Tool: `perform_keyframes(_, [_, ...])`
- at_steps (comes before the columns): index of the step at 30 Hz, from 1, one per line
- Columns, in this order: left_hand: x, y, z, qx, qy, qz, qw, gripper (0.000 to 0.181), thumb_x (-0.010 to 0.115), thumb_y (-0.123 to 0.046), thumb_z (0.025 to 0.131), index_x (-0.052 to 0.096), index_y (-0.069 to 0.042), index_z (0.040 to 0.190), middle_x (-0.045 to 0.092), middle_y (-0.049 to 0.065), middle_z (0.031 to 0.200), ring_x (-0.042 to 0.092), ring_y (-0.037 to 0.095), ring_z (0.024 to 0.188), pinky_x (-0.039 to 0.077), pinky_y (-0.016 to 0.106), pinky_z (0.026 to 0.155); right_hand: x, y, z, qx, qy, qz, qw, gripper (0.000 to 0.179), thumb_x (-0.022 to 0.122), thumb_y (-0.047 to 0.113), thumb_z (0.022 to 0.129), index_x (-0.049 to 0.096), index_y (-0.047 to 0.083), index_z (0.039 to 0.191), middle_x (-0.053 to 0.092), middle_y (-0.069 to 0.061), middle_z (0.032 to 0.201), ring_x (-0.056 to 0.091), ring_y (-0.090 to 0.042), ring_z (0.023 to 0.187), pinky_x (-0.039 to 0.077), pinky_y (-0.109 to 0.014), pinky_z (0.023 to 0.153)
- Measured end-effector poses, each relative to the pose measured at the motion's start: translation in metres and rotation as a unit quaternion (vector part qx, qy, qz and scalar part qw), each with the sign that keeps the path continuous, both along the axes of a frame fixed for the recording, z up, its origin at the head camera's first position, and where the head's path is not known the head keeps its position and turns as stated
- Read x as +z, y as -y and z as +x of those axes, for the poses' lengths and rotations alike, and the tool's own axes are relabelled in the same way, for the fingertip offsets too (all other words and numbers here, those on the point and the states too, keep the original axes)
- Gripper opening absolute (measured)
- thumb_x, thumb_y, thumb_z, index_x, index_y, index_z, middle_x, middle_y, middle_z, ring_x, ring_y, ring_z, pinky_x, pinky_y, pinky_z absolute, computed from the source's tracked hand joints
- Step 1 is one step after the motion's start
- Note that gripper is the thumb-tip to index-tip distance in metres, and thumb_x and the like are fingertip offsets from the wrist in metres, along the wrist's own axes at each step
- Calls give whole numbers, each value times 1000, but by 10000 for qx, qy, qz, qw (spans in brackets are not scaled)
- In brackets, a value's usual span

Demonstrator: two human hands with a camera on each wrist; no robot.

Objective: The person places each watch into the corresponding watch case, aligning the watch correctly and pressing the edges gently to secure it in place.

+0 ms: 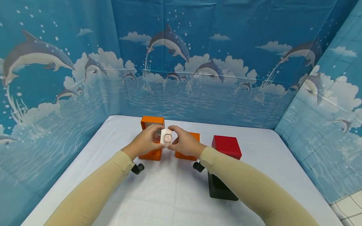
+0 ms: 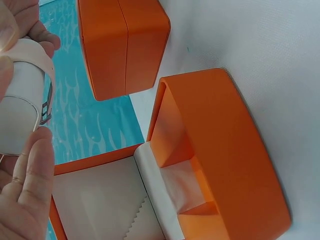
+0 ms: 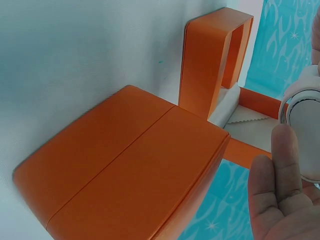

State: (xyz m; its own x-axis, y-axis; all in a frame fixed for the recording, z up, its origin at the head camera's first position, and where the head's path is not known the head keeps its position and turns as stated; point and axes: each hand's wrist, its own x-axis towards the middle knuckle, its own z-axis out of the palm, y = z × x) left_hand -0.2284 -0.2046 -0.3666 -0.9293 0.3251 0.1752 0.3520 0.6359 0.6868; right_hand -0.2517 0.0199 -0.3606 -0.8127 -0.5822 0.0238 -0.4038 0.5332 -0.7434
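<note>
A pale pink-strapped watch (image 1: 167,137) with a squarish dial is wrapped round a white watch cushion (image 2: 21,105), held up above the table. My left hand (image 1: 146,140) grips the cushion from its left end. On the other side my right hand (image 1: 185,143) pinches the watch at its strap, thumb below and forefinger above. Behind and below the left hand stands an open orange watch box (image 2: 220,145), its pale lining showing. Under the right hand lies a closed orange box (image 3: 125,165).
To the right, a red box (image 1: 227,146) stands partly behind the right sleeve. Nearer, a black box (image 1: 222,190) is also partly covered by that sleeve. A white cloth (image 1: 158,194) covers the table, with a dolphin-print curtain (image 1: 181,94) behind it.
</note>
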Motion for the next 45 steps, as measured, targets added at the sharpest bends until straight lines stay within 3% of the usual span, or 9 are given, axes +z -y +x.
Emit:
perform_keyframes(10, [-1,0,0,10,24,71,10000,80,89,-25,87,48,-9,153,51,9,153,70,21,112,62,36,97,1,0,1,-12,31,-46,10000,83,82,31,94,36,19,163,58,-5,145,71,-14,92,63,-32,78])
perform_keyframes(26, [-2,1,-1,24,25,102,9999,80,89,-25,87,48,-9,154,51,9,154,70,21,113,62,37,97,-1,1,1,25,-37,-135,9999,85,81,33,94,36,17,164,45,-5,161,70,-15,95,63,-32,80])
perform_keyframes(36, [-1,1,1,-14,47,63,10000,78,88,-27,88,49,-9,153,52,8,153,69,22,115,61,36,97,-3,4,-1,-40,-76,11,10000,85,82,31,94,35,16,162,60,-3,140,71,-14,90,62,-32,78])
perform_keyframes(45, [0,3,1,48,80,-92,9999,79,89,-27,87,49,-10,153,52,7,152,70,21,113,62,36,96,-2,7,1,3,-161,118,9998,83,81,31,94,35,17,162,52,-4,153,71,-17,92,62,-31,79])
